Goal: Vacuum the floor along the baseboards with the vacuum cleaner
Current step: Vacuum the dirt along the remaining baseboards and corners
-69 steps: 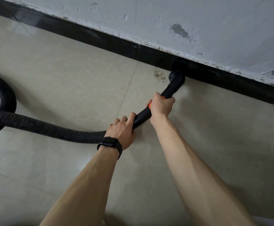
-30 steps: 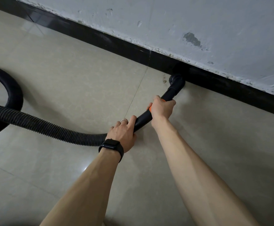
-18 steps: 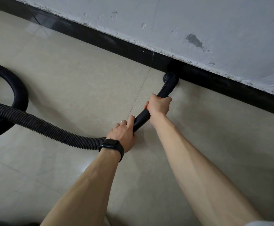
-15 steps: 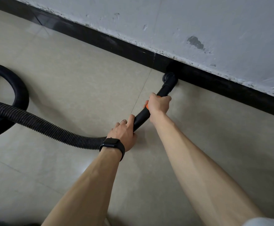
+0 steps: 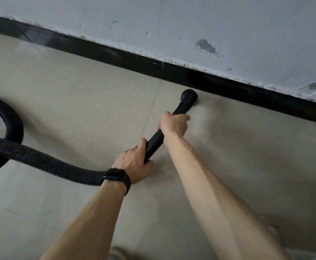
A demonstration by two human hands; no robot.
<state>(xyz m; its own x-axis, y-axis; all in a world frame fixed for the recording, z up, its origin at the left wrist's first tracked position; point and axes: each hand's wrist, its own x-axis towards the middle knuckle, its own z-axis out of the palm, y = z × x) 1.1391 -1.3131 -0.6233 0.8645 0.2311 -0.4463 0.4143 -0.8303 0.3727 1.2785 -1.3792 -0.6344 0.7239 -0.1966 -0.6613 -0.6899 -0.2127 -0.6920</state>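
Note:
A black vacuum wand [image 5: 154,142] slants across the beige tile floor [image 5: 78,109] towards the wall. Its round nozzle [image 5: 189,96] sits on the floor just in front of the black baseboard [image 5: 127,59]. My right hand [image 5: 174,123] grips the wand's upper part, close behind the nozzle. My left hand [image 5: 134,162], with a black watch on the wrist and a ring on a finger, grips the wand's lower end where the ribbed black hose [image 5: 40,160] joins it. The vacuum's body is out of view.
The hose runs left and loops back in a smooth black curve [image 5: 12,124] at the left edge. Above the baseboard rises a scuffed grey-white wall [image 5: 209,25] with chipped paint. A tile joint [image 5: 151,109] runs from the baseboard towards my hands.
The nozzle has slid left along the baseboard, past the stained spot near the tile joint, and now sits a little off the baseboard. Both hands keep their grip on the wand.

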